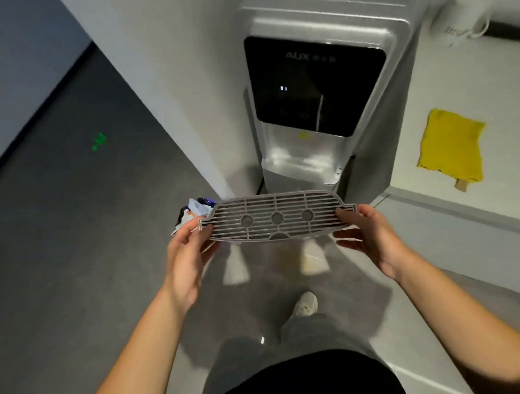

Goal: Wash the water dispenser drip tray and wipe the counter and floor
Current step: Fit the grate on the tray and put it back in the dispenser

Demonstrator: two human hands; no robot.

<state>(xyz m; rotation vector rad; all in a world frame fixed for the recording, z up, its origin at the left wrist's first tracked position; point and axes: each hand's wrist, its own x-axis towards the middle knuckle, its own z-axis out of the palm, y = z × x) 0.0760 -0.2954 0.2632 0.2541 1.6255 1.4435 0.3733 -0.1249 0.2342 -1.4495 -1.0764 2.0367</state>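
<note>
While both arms reach forward, the left hand (184, 259) and the right hand (371, 239) each keep a grip on one end of the grey drip tray (276, 217) (thumbs on top, fingers under). It is held flat in the air, above the floor (75, 234), in front of the water dispenser (317, 105). A yellow cloth (451, 145) lies on the white worktop (491, 192).

Two hands were counted, a left hand (182, 259) and a right hand (371, 239). One drip tray grille (276, 217), one water dispenser (323, 104), one yellow cloth (450, 146) and one shoe (305, 304) were recorded.
</note>
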